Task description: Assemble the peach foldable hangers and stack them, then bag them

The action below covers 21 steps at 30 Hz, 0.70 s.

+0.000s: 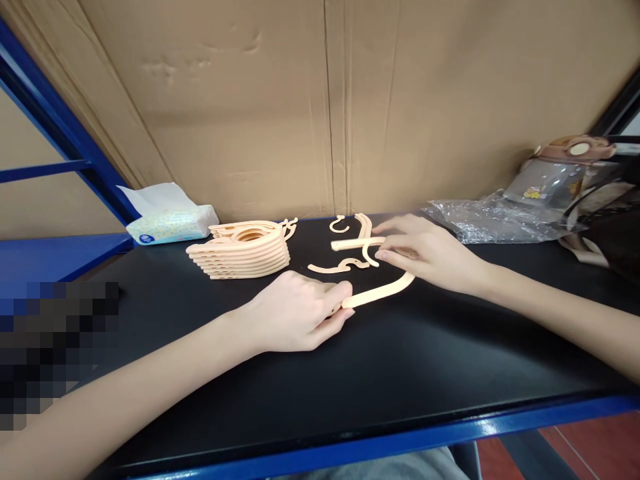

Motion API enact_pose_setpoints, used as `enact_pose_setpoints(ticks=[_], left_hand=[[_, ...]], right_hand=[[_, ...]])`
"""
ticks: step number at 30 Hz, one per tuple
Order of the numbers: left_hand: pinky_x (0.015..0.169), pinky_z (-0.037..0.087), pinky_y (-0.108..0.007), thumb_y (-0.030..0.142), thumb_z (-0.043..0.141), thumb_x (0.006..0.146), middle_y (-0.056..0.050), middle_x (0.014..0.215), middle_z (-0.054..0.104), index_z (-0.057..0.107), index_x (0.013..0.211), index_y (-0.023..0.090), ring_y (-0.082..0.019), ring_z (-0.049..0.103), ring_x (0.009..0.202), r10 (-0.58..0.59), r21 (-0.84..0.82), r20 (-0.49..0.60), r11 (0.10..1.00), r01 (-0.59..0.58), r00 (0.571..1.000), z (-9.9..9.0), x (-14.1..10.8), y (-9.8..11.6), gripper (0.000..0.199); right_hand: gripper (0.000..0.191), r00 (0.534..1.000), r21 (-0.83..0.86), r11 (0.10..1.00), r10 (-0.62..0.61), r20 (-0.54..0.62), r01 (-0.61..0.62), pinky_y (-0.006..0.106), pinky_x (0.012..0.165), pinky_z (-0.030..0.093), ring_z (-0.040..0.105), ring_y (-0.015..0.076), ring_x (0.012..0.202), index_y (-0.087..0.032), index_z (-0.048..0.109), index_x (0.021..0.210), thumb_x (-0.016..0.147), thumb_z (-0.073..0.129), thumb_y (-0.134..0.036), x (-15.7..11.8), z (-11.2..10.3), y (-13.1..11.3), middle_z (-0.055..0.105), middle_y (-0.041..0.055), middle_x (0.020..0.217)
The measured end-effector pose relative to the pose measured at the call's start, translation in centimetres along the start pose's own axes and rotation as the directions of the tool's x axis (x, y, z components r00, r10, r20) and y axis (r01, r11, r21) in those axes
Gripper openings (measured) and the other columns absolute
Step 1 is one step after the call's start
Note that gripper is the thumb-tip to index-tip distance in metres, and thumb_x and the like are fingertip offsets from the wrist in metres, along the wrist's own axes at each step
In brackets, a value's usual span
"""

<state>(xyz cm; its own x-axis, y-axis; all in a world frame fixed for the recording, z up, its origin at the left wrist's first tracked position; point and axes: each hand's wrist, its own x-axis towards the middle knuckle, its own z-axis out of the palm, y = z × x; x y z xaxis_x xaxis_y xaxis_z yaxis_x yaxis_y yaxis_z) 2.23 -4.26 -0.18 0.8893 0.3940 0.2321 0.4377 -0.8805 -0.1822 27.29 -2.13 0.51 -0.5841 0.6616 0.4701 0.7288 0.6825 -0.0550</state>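
Observation:
My left hand (303, 312) is closed, its thumb and fingers pinching one end of a cream plastic hanger arm (380, 292). That arm curves up to the right and passes under my right hand (427, 252). The fingers of my right hand are closed around a second straight cream hanger piece (353, 244) and a curved hook (369, 254); whether these join the arm is hidden by the hand. Just behind my hands lie a loose wavy hanger part (330, 269), a small separate hook (339, 227) and some curved arms (365, 224).
A neat stack of folded cream hangers (240, 257) stands left of my hands. Behind it sits a tissue pack (173, 223). Crumpled clear plastic (480, 217), a brown-lidded bottle (547, 177) and a dark bag (610, 227) are on the right. Cardboard (250, 113) backs the black table (400, 380).

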Motion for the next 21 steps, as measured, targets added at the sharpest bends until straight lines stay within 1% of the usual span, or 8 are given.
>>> enact_pose_setpoints(ticks=[3, 7, 10, 12, 14, 16, 18, 21], left_hand=[[0.045, 0.026, -0.026, 0.025, 0.039, 0.089, 0.003, 0.061, 0.053, 0.046, 0.08, 0.018, -0.013, 0.05, 0.05, 0.053, 0.018, 0.012, 0.998, -0.053, 0.999, -0.1, 0.0, 0.2, 0.013], [0.05, 0.034, -0.027, 0.017, 0.042, 0.078, -0.001, 0.066, 0.052, 0.048, 0.079, 0.017, -0.016, 0.049, 0.059, 0.114, 0.012, 0.062, 0.993, -0.115, 0.992, -0.3, 0.2, 0.5, 0.006], [0.067, 0.043, -0.032, 0.014, 0.041, 0.081, -0.005, 0.076, 0.056, 0.052, 0.082, 0.016, -0.021, 0.052, 0.076, 0.157, 0.054, 0.056, 0.986, -0.16, 0.986, -0.4, 0.4, 0.5, 0.011], [0.087, 0.042, -0.04, 0.012, 0.042, 0.084, -0.01, 0.097, 0.06, 0.055, 0.09, 0.015, -0.026, 0.052, 0.098, 0.163, 0.058, 0.024, 0.985, -0.164, 0.986, -0.2, 0.5, 0.4, 0.015], [0.099, 0.036, -0.045, 0.004, 0.041, 0.084, -0.013, 0.126, 0.051, 0.056, 0.101, 0.015, -0.03, 0.039, 0.123, 0.115, 0.034, -0.018, 0.993, -0.114, 0.993, 0.2, 0.4, 0.2, 0.025], [0.101, 0.036, -0.046, -0.003, 0.038, 0.083, -0.012, 0.145, 0.032, 0.057, 0.106, 0.018, -0.03, 0.03, 0.132, 0.008, -0.028, -0.036, 1.0, -0.009, 0.999, 0.8, 0.2, 0.0, 0.036], [0.098, 0.039, -0.044, -0.003, 0.035, 0.085, -0.011, 0.149, 0.026, 0.058, 0.105, 0.019, -0.027, 0.036, 0.129, -0.117, -0.128, -0.024, 0.985, 0.113, 0.993, 1.2, 0.0, -0.2, 0.038], [0.096, 0.042, -0.039, 0.004, 0.034, 0.09, -0.008, 0.138, 0.042, 0.058, 0.1, 0.02, -0.021, 0.048, 0.118, -0.238, -0.296, -0.021, 0.929, 0.222, 0.971, 1.4, 0.0, -0.4, 0.031]], right_hand=[[0.029, 0.991, 0.06, 0.995, 0.073, 0.108, -0.08, 0.029, 0.07, 0.042, 0.056, 0.0162, 0.077, -0.022, 0.067, 0.092, 0.094, 0.042, -0.036, 0.1, 0.3, 0.3, 0.063, 0.0021, 0.086], [0.024, 0.985, 0.074, 0.989, 0.119, 0.127, -0.129, 0.026, 0.067, 0.04, 0.057, 0.0143, 0.077, -0.024, 0.062, 0.102, 0.094, 0.04, -0.03, -0.1, 0.6, 0.6, 0.063, 0.0006, 0.094], [0.025, 0.974, 0.0, 0.984, 0.179, 0.143, -0.18, 0.027, 0.067, 0.039, 0.059, 0.0152, 0.079, -0.025, 0.06, 0.103, 0.092, 0.038, -0.025, -0.1, 0.7, 0.8, 0.063, 0.0001, 0.097], [0.026, 0.962, -0.046, 0.975, 0.22, 0.159, -0.216, 0.027, 0.067, 0.039, 0.059, 0.0161, 0.081, -0.025, 0.059, 0.102, 0.091, 0.036, -0.022, -0.1, 0.8, 0.9, 0.064, -0.0004, 0.097], [0.026, 0.949, -0.091, 0.964, 0.261, 0.177, -0.248, 0.028, 0.067, 0.039, 0.059, 0.0169, 0.082, -0.025, 0.059, 0.1, 0.089, 0.035, -0.02, -0.1, 0.8, 1.1, 0.064, -0.0006, 0.096], [0.027, 0.935, -0.136, 0.952, 0.297, 0.194, -0.274, 0.028, 0.067, 0.039, 0.059, 0.0176, 0.082, -0.024, 0.059, 0.098, 0.088, 0.034, -0.02, 0.0, 0.8, 1.1, 0.065, 0.0, 0.095], [0.027, 0.925, -0.167, 0.943, 0.318, 0.207, -0.287, 0.028, 0.066, 0.039, 0.06, 0.0182, 0.08, -0.024, 0.059, 0.097, 0.088, 0.034, -0.021, 0.0, 0.8, 1.1, 0.066, 0.0009, 0.094], [0.028, 0.913, -0.187, 0.933, 0.345, 0.215, -0.309, 0.028, 0.062, 0.038, 0.06, 0.0184, 0.075, -0.023, 0.059, 0.094, 0.09, 0.031, -0.023, 0.1, 0.7, 0.8, 0.067, 0.001, 0.089]])
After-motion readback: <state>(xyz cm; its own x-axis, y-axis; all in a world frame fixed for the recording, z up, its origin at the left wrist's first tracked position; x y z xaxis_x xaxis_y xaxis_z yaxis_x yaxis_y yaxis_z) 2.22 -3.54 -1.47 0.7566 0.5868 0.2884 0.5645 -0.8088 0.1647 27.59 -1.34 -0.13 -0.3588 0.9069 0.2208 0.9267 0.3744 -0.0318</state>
